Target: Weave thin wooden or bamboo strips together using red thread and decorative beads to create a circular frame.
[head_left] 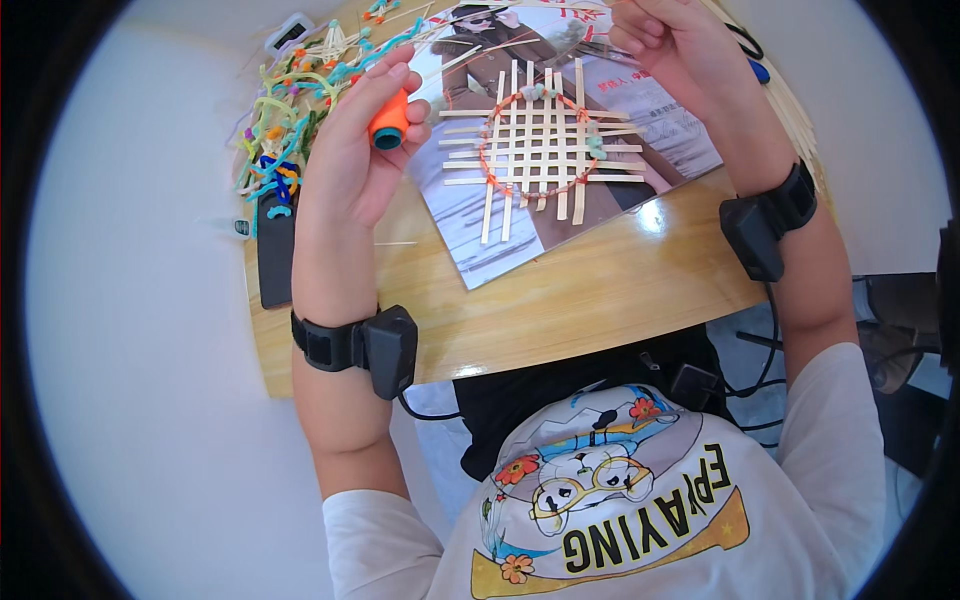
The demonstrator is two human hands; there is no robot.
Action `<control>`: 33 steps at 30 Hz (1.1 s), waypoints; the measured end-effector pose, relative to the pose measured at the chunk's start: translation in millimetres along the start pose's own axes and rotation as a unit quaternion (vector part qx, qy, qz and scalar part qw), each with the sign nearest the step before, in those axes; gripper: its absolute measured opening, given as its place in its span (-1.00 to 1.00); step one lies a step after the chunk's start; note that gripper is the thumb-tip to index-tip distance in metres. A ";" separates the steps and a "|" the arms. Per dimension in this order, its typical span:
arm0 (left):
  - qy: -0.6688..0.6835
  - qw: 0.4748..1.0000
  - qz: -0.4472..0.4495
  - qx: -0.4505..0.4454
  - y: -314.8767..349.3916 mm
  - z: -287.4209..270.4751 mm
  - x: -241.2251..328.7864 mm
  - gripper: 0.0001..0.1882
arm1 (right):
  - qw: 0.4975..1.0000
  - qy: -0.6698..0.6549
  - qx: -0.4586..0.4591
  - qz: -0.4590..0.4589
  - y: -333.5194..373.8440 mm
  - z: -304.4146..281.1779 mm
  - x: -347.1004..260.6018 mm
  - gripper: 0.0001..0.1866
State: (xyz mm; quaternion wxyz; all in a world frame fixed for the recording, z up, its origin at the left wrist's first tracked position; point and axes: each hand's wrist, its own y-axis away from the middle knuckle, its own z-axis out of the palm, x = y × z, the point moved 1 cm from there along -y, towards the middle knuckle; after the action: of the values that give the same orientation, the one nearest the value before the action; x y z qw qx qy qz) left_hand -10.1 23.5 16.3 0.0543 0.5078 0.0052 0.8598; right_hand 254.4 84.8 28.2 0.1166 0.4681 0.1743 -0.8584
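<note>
My left hand [352, 150] is closed around a spool of orange thread [391, 112], its dark green end facing me. My right hand [668, 42] is raised at the top edge with its fingers curled into a pinch. What they hold, if anything, is too fine to make out. Between and below my hands, a woven lattice of pale flat strips [540, 145] lies on a glossy magazine [490, 245]. A ring of orange wrapping with a few pale green bits runs round the lattice, and strip ends stick out past it.
Colourful fuzzy stems [285, 140] lie heaped at the table's left, beside a black phone-like slab [276, 250]. A small white device [290, 34] sits at the far left. More pale strips [790, 115] lie at the right edge of the wooden table [560, 300].
</note>
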 end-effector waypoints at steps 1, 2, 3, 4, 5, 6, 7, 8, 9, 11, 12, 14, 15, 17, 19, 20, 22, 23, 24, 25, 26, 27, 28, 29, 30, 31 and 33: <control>0.021 1.000 -0.002 0.006 -1.5 -2.1 0.3 -0.58 | 1.000 0.000 -0.002 -0.001 -0.8 -1.3 -0.6 -0.85; 0.019 1.000 -0.001 0.007 -1.7 -3.4 2.0 -0.58 | 1.000 0.001 0.003 -0.005 -1.7 -2.5 -1.2 -0.85; 0.041 0.999 0.001 0.015 -1.7 -4.7 3.9 -0.58 | 1.000 0.002 0.008 -0.009 -2.7 -3.7 -1.7 -0.85; 0.062 0.998 0.003 0.023 -1.8 -6.4 6.0 -0.59 | 1.000 0.001 0.007 -0.009 -3.5 -4.8 -1.6 -0.85; 0.060 0.998 0.005 0.024 -3.1 -10.7 7.6 -0.59 | 1.000 0.004 0.005 -0.009 -4.4 -6.2 -0.5 -0.84; 0.097 0.995 0.008 0.012 -4.6 -15.9 9.8 -0.58 | 1.000 0.008 0.003 -0.008 -5.0 -7.0 0.2 -0.84; 0.133 0.991 0.011 0.000 -5.0 -20.1 11.9 -0.58 | 1.000 0.006 0.001 -0.009 -5.4 -6.7 0.5 -0.84; 0.132 0.991 0.012 0.000 -4.8 -21.0 13.7 -0.58 | 1.000 0.013 0.017 -0.006 -5.6 -7.5 0.4 -0.84; 0.149 0.989 0.015 0.003 -4.3 -21.7 15.7 -0.58 | 0.999 0.019 0.033 -0.003 -5.6 -8.6 0.2 -0.84; 0.165 0.986 0.020 0.005 -3.5 -22.3 18.8 -0.58 | 1.000 0.008 0.015 -0.006 -10.7 -18.5 1.8 -0.83; 0.198 0.980 0.022 -0.002 -3.4 -22.1 20.2 -0.59 | 1.000 -0.001 -0.003 -0.008 -12.3 -22.3 2.1 -0.83; 0.228 0.973 0.024 -0.009 -3.9 -23.1 22.5 -0.59 | 1.000 0.010 0.026 -0.012 -13.1 -26.2 0.9 -0.82; 0.263 0.965 0.011 -0.006 -4.6 -24.6 22.4 -0.60 | 0.998 0.022 0.057 -0.015 -13.1 -27.5 0.2 -0.81; 0.296 0.955 -0.001 -0.003 -5.4 -26.7 23.0 -0.61 | 0.998 0.032 0.048 -0.027 -15.8 -34.9 -2.0 -0.81; 0.255 0.967 0.011 0.015 -6.1 -28.4 23.8 -0.62 | 0.998 0.042 0.039 -0.038 -16.9 -38.3 -2.8 -0.81; 0.255 0.967 0.012 0.015 -6.3 -30.5 23.7 -0.62 | 0.996 0.007 0.077 -0.041 -16.0 -36.3 -4.8 -0.82; 0.229 0.973 0.027 0.021 -7.5 -38.1 23.5 -0.63 | 0.992 -0.028 0.115 -0.042 -16.6 -34.1 -9.0 -0.83; 0.229 0.973 0.028 0.021 -8.7 -42.2 23.8 -0.63 | 0.985 -0.024 0.165 -0.052 -17.1 -34.8 -12.2 -0.83; 0.234 0.971 0.039 0.029 -9.8 -46.8 24.8 -0.64 | 0.974 -0.019 0.215 -0.061 -17.4 -36.5 -14.1 -0.84; 0.239 0.969 0.052 0.038 -10.3 -51.5 25.6 -0.64 | 0.975 -0.020 0.214 -0.060 -20.5 -47.3 -14.3 -0.84; 0.241 0.969 0.051 0.035 -12.7 -51.6 25.5 -0.64 | 0.981 -0.003 0.178 -0.080 -24.6 -68.1 -17.7 -0.84; 0.247 0.967 0.057 0.037 -12.3 -52.9 26.6 -0.64 | 0.985 0.011 0.139 -0.098 -27.3 -77.6 -19.6 -0.83; 0.254 0.964 0.064 0.040 -11.7 -54.0 27.3 -0.65 | 0.985 0.010 0.139 -0.098 -28.8 -87.0 -20.0 -0.83; 0.254 0.964 0.064 0.041 -11.8 -51.3 25.6 -0.65 | 0.984 0.024 0.148 -0.100 -29.5 -91.4 -20.0 -0.83; 0.237 0.969 0.053 0.048 -13.4 -42.3 22.6 -0.64 | 0.981 0.039 0.160 -0.105 -28.5 -99.0 -24.2 -0.83; 0.220 0.973 0.042 0.054 -14.8 -33.3 19.8 -0.64 | 0.980 0.042 0.163 -0.107 -35.9 -130.9 -22.3 -0.83; 0.182 0.981 0.025 0.054 -13.1 -19.3 16.4 -0.63 | 0.985 -0.153 -0.021 -0.081 -52.3 -172.7 -14.5 -0.83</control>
State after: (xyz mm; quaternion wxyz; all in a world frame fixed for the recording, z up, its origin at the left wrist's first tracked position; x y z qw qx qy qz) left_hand -33.6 39.1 20.4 0.0036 0.3446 0.0489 0.9375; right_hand 374.9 203.5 -36.1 0.0812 0.3134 0.2098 -0.9226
